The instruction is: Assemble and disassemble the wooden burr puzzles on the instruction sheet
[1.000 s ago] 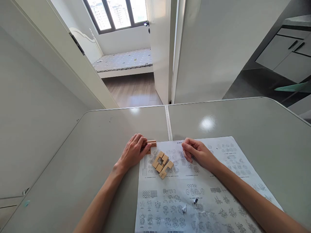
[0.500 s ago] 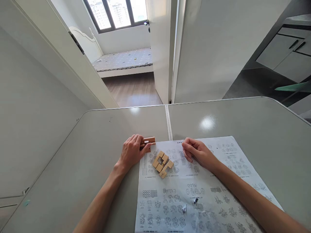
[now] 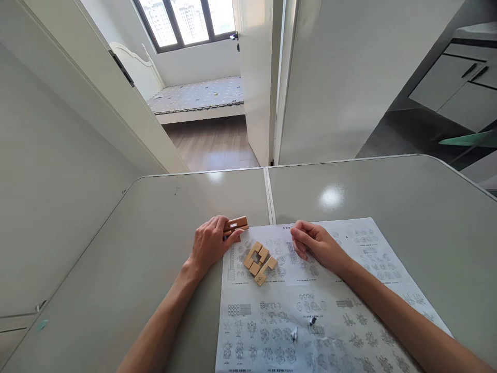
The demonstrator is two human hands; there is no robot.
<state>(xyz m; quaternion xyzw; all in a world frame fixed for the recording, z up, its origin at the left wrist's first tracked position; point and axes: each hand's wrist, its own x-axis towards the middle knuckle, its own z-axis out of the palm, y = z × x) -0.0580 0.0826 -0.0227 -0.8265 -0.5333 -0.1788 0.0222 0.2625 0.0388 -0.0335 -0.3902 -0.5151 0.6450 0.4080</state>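
My left hand (image 3: 212, 239) is closed around reddish-brown wooden puzzle pieces (image 3: 237, 224) at the upper left corner of a printed sheet. Its fingers and thumb cover part of them, so how they join cannot be seen. Just right of that hand, pale wooden puzzle pieces (image 3: 255, 267) lie together on the sheet, with a square gap among them. My right hand (image 3: 314, 242) rests near the sheet's top edge, fingers loosely curled in and nothing visible in them. The paper instruction sheet (image 3: 279, 295) is covered in small line drawings and lies under both the pale pieces and my right hand.
The grey table (image 3: 186, 202) has a pale seam (image 3: 269, 197) down its middle. Two small dark marks or tears (image 3: 312, 321) show on the sheet. Past the far edge are an open door (image 3: 258, 77), a bed (image 3: 202, 96) and, at right, cabinets (image 3: 458, 85).
The upper reddish-brown piece in my left hand has tilted, its right end slightly raised. My right hand and the pale pieces have stayed in place.
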